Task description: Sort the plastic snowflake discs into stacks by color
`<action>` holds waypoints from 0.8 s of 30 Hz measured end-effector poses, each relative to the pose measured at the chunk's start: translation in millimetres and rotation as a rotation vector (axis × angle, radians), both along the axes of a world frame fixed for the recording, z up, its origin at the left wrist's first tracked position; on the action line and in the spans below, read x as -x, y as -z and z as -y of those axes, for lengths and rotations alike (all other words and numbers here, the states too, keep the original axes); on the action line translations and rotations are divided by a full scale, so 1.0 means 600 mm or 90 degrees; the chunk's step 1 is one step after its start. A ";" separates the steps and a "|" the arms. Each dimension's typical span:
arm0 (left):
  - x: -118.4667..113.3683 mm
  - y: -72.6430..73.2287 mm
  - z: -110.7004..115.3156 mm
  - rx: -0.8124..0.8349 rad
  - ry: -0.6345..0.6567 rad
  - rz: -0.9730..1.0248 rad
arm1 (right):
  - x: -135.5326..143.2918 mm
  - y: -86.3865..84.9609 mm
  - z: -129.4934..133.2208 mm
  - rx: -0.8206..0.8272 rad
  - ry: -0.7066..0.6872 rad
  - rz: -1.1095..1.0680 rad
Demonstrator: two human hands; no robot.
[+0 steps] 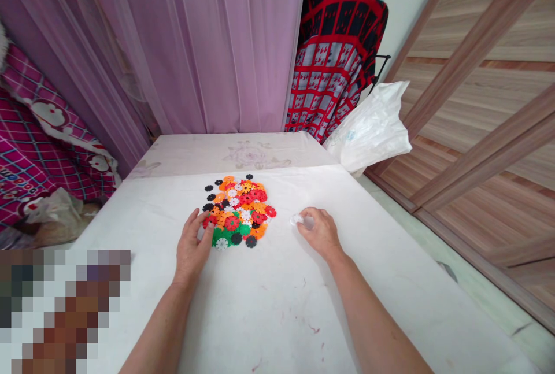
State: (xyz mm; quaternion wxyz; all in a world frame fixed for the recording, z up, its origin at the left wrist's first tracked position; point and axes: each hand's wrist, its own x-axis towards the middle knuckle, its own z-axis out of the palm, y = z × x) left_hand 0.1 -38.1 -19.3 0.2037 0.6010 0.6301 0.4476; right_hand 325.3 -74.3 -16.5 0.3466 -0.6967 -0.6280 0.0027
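Observation:
A pile of notched plastic discs (243,206) in red, orange, green, black and white lies on the white-covered table. My left hand (194,241) is at the pile's left edge, its thumb and fingers apart, with fingertips next to a red disc (210,222). Right of the pile, my right hand (319,232) pinches white discs (296,219) between thumb and fingers, close to the tabletop. A gap of bare cloth lies between these discs and the pile.
The table (269,304) has a flowered strip at its far end. A white plastic bag (375,128) hangs by the far right corner. Beyond stand a purple curtain (208,44), a red patterned cloth (333,62) and a wooden wardrobe (485,131). A pixelated area covers the lower left.

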 end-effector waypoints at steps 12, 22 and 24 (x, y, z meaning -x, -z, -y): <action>-0.001 -0.005 0.001 0.016 -0.002 0.003 | 0.017 0.006 -0.007 0.001 -0.019 0.043; -0.002 -0.002 0.000 0.008 -0.003 0.010 | 0.039 -0.014 -0.019 0.032 -0.059 0.061; -0.003 -0.003 0.000 0.010 -0.004 0.011 | 0.054 -0.022 -0.035 0.064 -0.101 0.062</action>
